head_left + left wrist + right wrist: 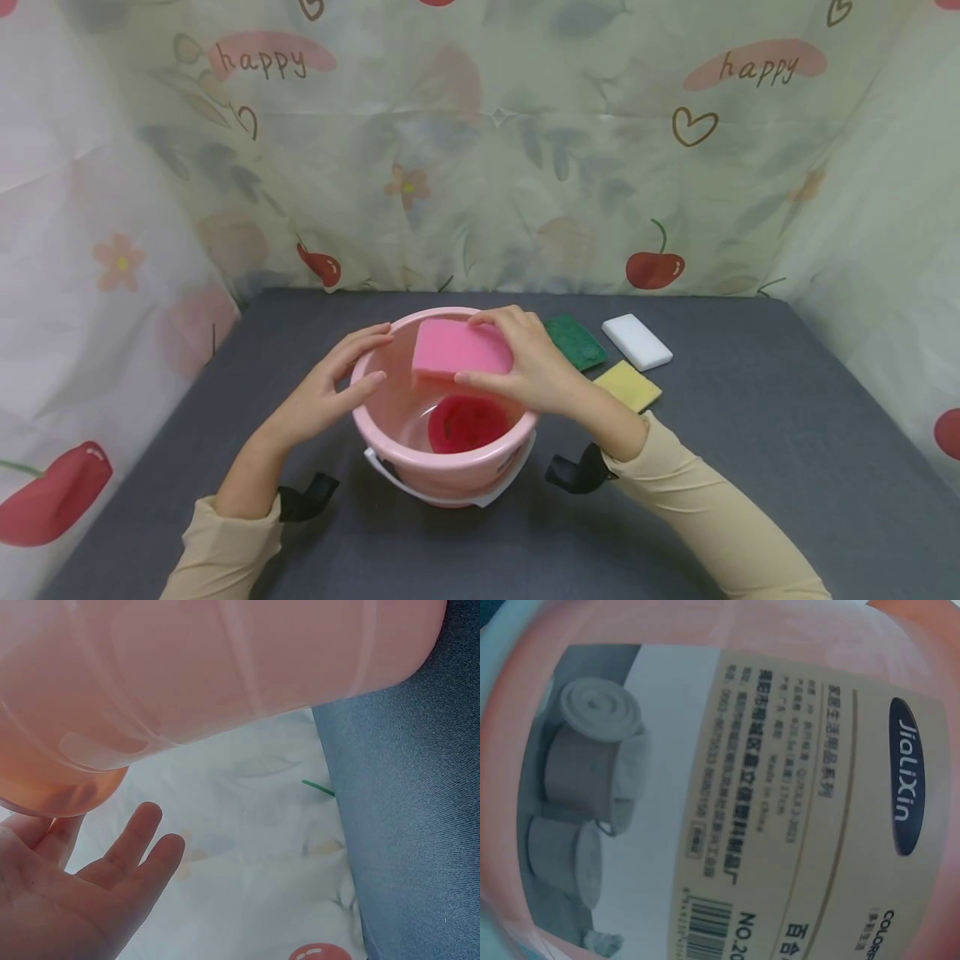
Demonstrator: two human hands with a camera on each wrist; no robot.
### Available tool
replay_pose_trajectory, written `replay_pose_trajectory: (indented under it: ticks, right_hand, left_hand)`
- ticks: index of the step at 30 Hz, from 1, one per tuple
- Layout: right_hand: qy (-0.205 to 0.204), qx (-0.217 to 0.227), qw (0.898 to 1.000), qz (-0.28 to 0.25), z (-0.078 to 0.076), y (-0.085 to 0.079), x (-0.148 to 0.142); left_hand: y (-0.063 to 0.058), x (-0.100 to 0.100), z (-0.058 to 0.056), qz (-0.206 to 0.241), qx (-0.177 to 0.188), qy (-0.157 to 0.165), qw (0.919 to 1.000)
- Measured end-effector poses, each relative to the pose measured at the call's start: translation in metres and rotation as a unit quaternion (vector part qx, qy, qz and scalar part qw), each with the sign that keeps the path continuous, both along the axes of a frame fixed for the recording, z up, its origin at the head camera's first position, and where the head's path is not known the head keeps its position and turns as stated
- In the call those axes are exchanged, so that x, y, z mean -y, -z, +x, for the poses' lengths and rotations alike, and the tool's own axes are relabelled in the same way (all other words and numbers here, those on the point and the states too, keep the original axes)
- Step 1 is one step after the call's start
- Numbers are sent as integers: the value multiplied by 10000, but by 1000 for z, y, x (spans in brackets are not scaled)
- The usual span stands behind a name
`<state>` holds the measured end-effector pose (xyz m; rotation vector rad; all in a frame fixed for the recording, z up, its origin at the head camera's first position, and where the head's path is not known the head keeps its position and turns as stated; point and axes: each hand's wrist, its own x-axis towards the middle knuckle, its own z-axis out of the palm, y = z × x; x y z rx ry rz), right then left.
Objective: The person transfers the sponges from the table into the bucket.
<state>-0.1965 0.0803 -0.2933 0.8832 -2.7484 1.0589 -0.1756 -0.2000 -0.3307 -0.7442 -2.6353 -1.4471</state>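
Observation:
A pink bucket [446, 458] with a white handle stands upright on the dark table. Over its opening, my right hand [517, 358] grips a thick pink sponge [453, 346] between thumb and fingers. At the left rim is my left hand [330, 383], its fingers spread and lightly touching the edge; the left wrist view shows this hand [97, 885] beside the bucket wall [187, 667]. Down inside the bucket lies a red round piece [468, 423], its kind unclear. A printed label [780, 787] on the bucket fills the right wrist view, where the right hand is out of sight.
Right of the bucket lie a green scouring pad [576, 342], a white sponge block [637, 342] and a yellow sponge piece [628, 385], partly behind the right forearm. A patterned cloth [495, 192] hangs along the back and sides of the table [420, 558].

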Motion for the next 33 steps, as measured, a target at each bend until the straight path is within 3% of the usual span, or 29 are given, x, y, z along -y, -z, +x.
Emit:
replay_pose_trajectory:
  ticks: [9, 16, 25, 33]
  right_hand:
    - [-48, 116, 9999, -27, -2, 0, -1]
    - [-107, 134, 9991, -396, -2, -1, -10]
    - [-204, -269, 9972, -662, -3, -3, -35]
    - [-39, -333, 9975, -621, -8, 3, -64]
  left_hand:
    - [1, 1, -1, 13, -39, -3, 10000]
    - [1, 1, -1, -2, -12, -21, 10000]
    - [0, 0, 0, 40, 7, 31, 10000]
    - [1, 0, 0, 65, -24, 26, 10000]
